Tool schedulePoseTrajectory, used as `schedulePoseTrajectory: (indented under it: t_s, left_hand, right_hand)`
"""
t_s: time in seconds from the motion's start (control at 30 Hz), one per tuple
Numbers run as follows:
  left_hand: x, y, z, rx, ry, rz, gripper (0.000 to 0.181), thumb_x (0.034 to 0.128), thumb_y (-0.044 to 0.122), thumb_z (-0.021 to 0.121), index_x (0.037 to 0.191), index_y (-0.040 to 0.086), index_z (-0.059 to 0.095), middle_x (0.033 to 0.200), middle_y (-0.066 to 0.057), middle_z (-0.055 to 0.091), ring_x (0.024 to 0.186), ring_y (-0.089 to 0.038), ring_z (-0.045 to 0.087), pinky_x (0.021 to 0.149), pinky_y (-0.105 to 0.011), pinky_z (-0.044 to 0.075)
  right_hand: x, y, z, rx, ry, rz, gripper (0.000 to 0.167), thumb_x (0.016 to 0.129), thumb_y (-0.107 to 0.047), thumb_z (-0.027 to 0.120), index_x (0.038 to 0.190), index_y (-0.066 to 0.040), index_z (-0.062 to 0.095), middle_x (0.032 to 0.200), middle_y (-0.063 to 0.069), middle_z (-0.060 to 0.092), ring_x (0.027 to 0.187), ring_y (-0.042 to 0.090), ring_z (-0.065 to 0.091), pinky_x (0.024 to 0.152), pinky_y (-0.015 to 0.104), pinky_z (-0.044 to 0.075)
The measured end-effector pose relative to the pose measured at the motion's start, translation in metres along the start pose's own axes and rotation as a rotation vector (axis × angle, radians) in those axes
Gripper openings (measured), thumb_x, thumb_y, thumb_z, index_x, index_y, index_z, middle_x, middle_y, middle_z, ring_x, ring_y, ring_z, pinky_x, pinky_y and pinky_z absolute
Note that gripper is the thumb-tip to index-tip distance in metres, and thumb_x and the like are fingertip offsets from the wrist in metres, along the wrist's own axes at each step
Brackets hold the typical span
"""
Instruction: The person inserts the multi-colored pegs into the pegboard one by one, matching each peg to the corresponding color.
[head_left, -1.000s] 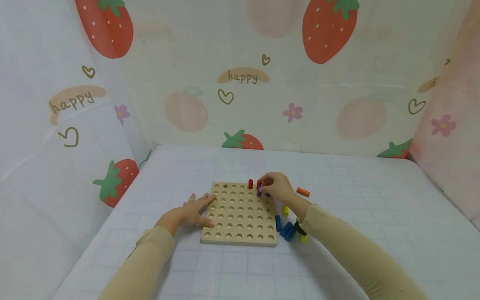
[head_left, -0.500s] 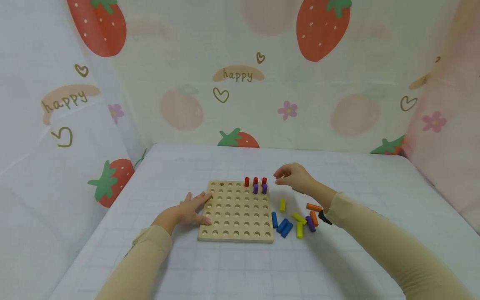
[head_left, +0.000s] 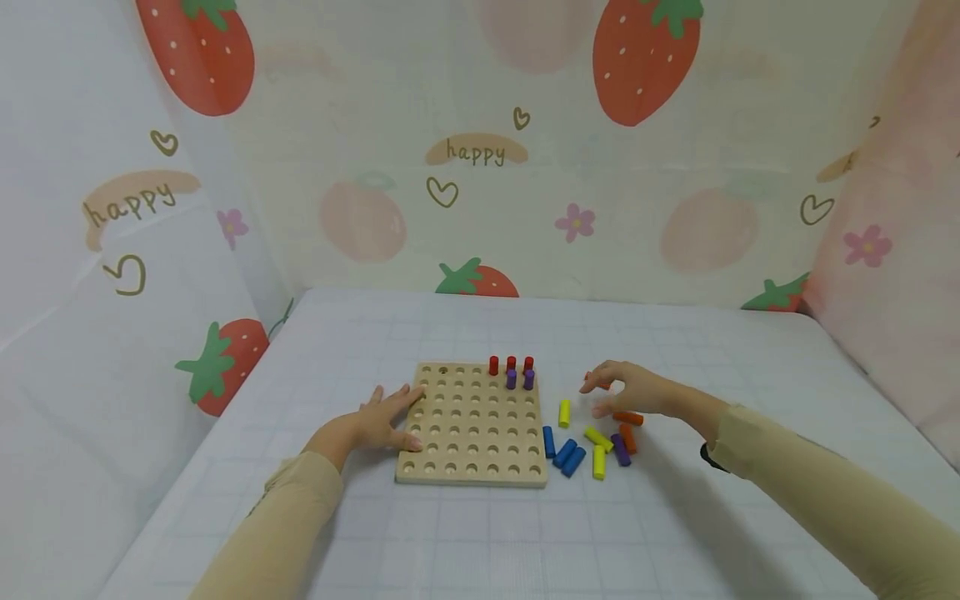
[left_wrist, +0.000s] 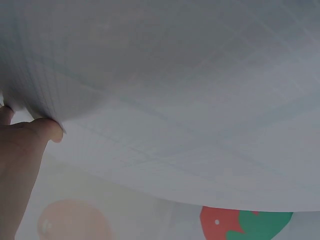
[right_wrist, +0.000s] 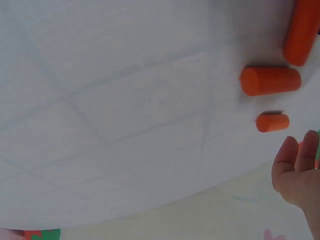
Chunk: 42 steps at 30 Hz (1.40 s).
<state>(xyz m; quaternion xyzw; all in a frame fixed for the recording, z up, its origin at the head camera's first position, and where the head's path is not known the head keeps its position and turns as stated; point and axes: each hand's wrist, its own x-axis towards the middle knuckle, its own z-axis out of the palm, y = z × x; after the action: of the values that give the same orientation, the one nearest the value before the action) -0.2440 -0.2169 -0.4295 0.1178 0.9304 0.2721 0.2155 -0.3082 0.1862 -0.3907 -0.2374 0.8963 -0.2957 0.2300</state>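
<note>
A wooden peg board (head_left: 468, 433) with rows of round holes lies on the table. Three red pegs (head_left: 493, 366) stand in its far row at the right, and two purple pegs (head_left: 512, 380) stand in the row before them. My left hand (head_left: 378, 422) rests with spread fingers on the board's left edge; only part of this hand (left_wrist: 22, 150) shows in the left wrist view. Right of the board, my right hand (head_left: 637, 390) hovers with thumb and fingers apart, above the loose orange pegs (head_left: 628, 418). No peg shows between its fingers. The right wrist view shows orange pegs (right_wrist: 272, 81) beside the hand (right_wrist: 297, 172).
Loose pegs lie right of the board: several blue pegs (head_left: 573, 462), several yellow pegs (head_left: 599, 462) and a purple peg (head_left: 620, 450). A white gridded cloth (head_left: 360, 533) covers the table. Behind it hangs a curtain (head_left: 480, 217) printed with strawberries.
My right hand has left the purple pegs on the board and moved right, then lowered toward the loose orange pegs. My left hand stays on the board's edge.
</note>
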Motion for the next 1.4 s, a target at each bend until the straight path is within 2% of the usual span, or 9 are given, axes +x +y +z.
schedulePoseTrajectory:
  t_s: [0.2, 0.37, 0.5, 0.63, 0.87, 1.03, 1.27, 1.4]
  left_hand:
    - [0.001, 0.0, 0.001, 0.008, 0.001, -0.004, 0.094, 0.0856, 0.037, 0.073, 0.155, 0.005, 0.018, 0.158, -0.027, 0.009, 0.14, -0.054, -0.008, 0.109, -0.069, 0.001]
    - [0.001, -0.001, 0.001, 0.015, 0.002, -0.02, 0.095, 0.085, 0.038, 0.072, 0.155, 0.006, 0.018, 0.158, -0.026, 0.01, 0.141, -0.053, -0.008, 0.109, -0.069, 0.002]
    - [0.001, -0.001, 0.001, 0.012, 0.0, -0.018, 0.095, 0.085, 0.038, 0.073, 0.155, 0.005, 0.017, 0.158, -0.026, 0.01, 0.141, -0.053, -0.008, 0.109, -0.069, 0.002]
    - [0.0, 0.0, 0.001, 0.01, -0.003, -0.021, 0.095, 0.0848, 0.038, 0.072, 0.155, 0.006, 0.018, 0.159, -0.025, 0.01, 0.141, -0.052, -0.008, 0.11, -0.069, 0.002]
    - [0.0, 0.002, 0.001, 0.012, -0.002, -0.023, 0.095, 0.085, 0.038, 0.072, 0.155, 0.006, 0.018, 0.159, -0.025, 0.009, 0.141, -0.052, -0.009, 0.11, -0.069, 0.002]
    - [-0.002, 0.003, 0.001, 0.008, -0.003, -0.021, 0.095, 0.0853, 0.039, 0.072, 0.155, 0.006, 0.017, 0.159, -0.026, 0.009, 0.141, -0.052, -0.01, 0.109, -0.069, 0.001]
    - [-0.004, 0.004, -0.001, -0.009, -0.003, -0.032, 0.095, 0.0845, 0.04, 0.073, 0.155, 0.007, 0.018, 0.159, -0.024, 0.009, 0.142, -0.051, -0.009, 0.108, -0.071, 0.003]
    - [-0.003, 0.001, -0.001, -0.017, 0.003, -0.016, 0.095, 0.0847, 0.038, 0.073, 0.155, 0.006, 0.017, 0.158, -0.026, 0.009, 0.141, -0.052, -0.01, 0.108, -0.07, 0.001]
  right_hand:
    - [-0.012, 0.012, 0.004, -0.076, -0.083, -0.032, 0.033, 0.087, -0.023, 0.073, 0.117, -0.01, 0.068, 0.137, 0.017, 0.045, 0.129, 0.043, 0.027, 0.103, 0.066, 0.028]
    - [-0.019, 0.02, 0.005, -0.173, -0.107, -0.079, 0.037, 0.082, -0.032, 0.079, 0.113, -0.014, 0.069, 0.133, 0.013, 0.046, 0.122, 0.038, 0.032, 0.098, 0.057, 0.036]
    - [-0.023, 0.025, 0.007, -0.254, -0.112, -0.11, 0.032, 0.078, -0.034, 0.081, 0.105, -0.02, 0.071, 0.127, 0.007, 0.048, 0.117, 0.034, 0.036, 0.092, 0.05, 0.036]
    - [-0.026, 0.028, 0.01, -0.304, -0.097, -0.123, 0.031, 0.076, -0.036, 0.083, 0.101, -0.023, 0.071, 0.124, 0.005, 0.05, 0.116, 0.033, 0.038, 0.089, 0.046, 0.033]
    - [-0.027, 0.031, 0.014, -0.355, -0.062, -0.127, 0.03, 0.075, -0.036, 0.083, 0.099, -0.024, 0.071, 0.12, 0.003, 0.051, 0.117, 0.033, 0.038, 0.087, 0.049, 0.031]
    - [-0.026, 0.031, 0.015, -0.347, -0.036, -0.155, 0.029, 0.077, -0.034, 0.082, 0.1, -0.021, 0.07, 0.12, 0.003, 0.054, 0.119, 0.034, 0.037, 0.087, 0.05, 0.03]
    - [-0.023, 0.03, 0.02, -0.279, 0.037, -0.205, 0.038, 0.079, -0.028, 0.081, 0.111, -0.014, 0.066, 0.117, 0.003, 0.06, 0.118, 0.034, 0.041, 0.088, 0.051, 0.029]
    - [-0.019, 0.028, 0.023, -0.289, 0.09, -0.226, 0.038, 0.078, -0.024, 0.083, 0.109, -0.011, 0.065, 0.109, 0.0, 0.063, 0.109, 0.029, 0.05, 0.087, 0.05, 0.03]
